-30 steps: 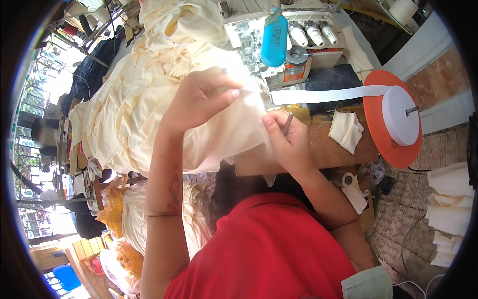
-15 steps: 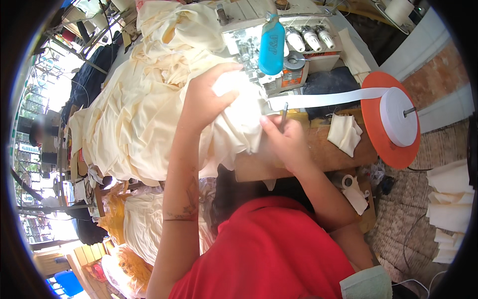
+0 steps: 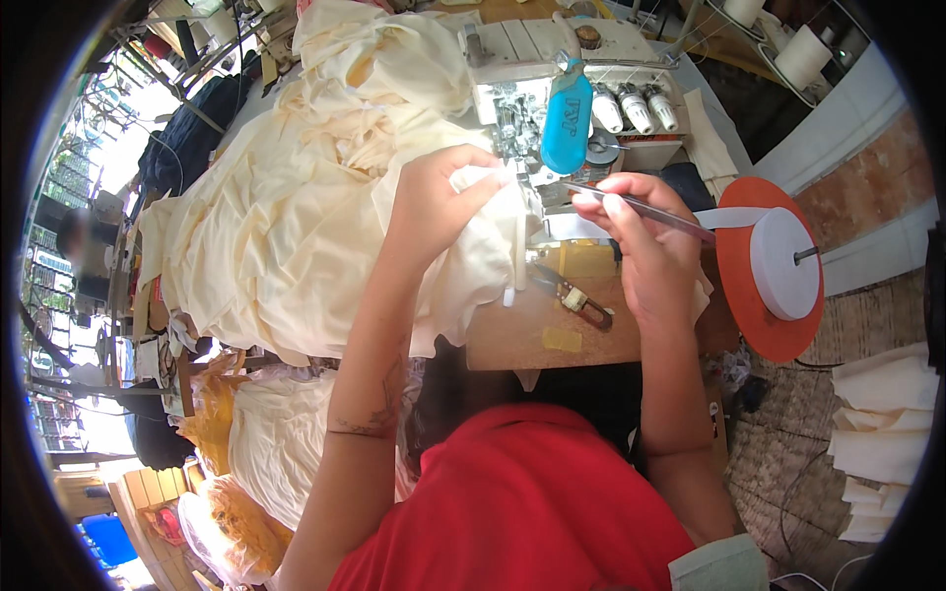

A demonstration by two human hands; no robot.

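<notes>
So the cream fabric [image 3: 296,227] is the thing being worked here, and the bit that matters is the folded edge sitting right up against the front of the sewing machine [image 3: 552,59], just left of the machine's needle area. The rest of it is piling up in a big heap stretching away to the left of the machine, so the long run of cloth is lying left-to-right across the desk [image 3: 532,340], feeding toward the machine from its left.

The left hand [image 3: 439,202] is pinching that edge between thumb and fingers, touching the cloth directly in front of the machine. It's clearly the nearer hand to the fabric. The right hand [image 3: 641,241] is sitting just right of the machine's front, closed around thin metal tweezers [image 3: 641,207], whose tip is pointing left toward the same spot on the machine. A white strip [image 3: 517,256] is hanging down just below that spot.

Also near the machine: a blue bottle [image 3: 567,118] standing at its front, small snips [image 3: 572,294] lying on the desk below it, and an orange-and-white tape spool [image 3: 774,266] well off to its right.
</notes>
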